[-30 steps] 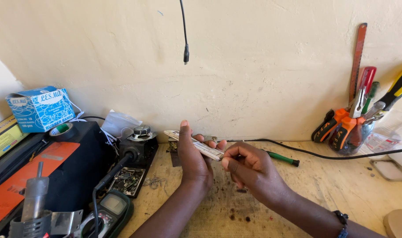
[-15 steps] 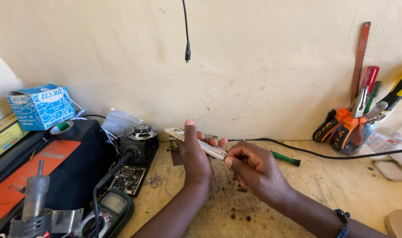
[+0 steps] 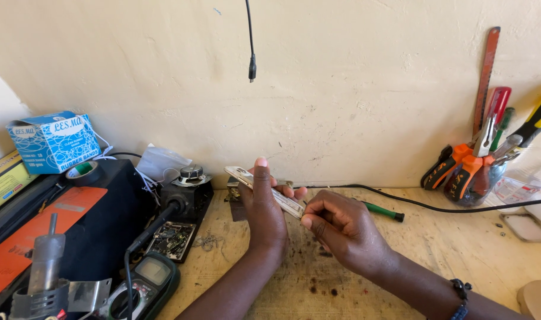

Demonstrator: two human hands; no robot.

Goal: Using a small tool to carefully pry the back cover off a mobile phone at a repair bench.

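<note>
Phone (image 3: 264, 189) sits mid-bench, edge-up, clamped in left hand (image 3: 263, 210), thumb up its near face, fingers curled behind. Right hand (image 3: 341, 228) at phone's 4 o'clock, fingertips pinched shut on a thin tool w/ green handle (image 3: 384, 211); tip hidden at the phone's edge. Vs. half a sec ago: hardly any shift, same grips, so prying looks ongoing. Meter (image 3: 152, 275) at 7 o'clock, pliers (image 3: 460, 172) at 2.

Left hand (image 3: 264, 207) is gripping a slim silver phone (image 3: 264, 185) edge-up over the wooden bench (image 3: 460, 249). Right hand (image 3: 341, 228) is pinching a green-handled screwdriver (image 3: 382, 210) w/ its tip end at the phone. Black cable (image 3: 448, 207) is running behind; multimeter (image 3: 152, 278) is lying bottom left.
</note>
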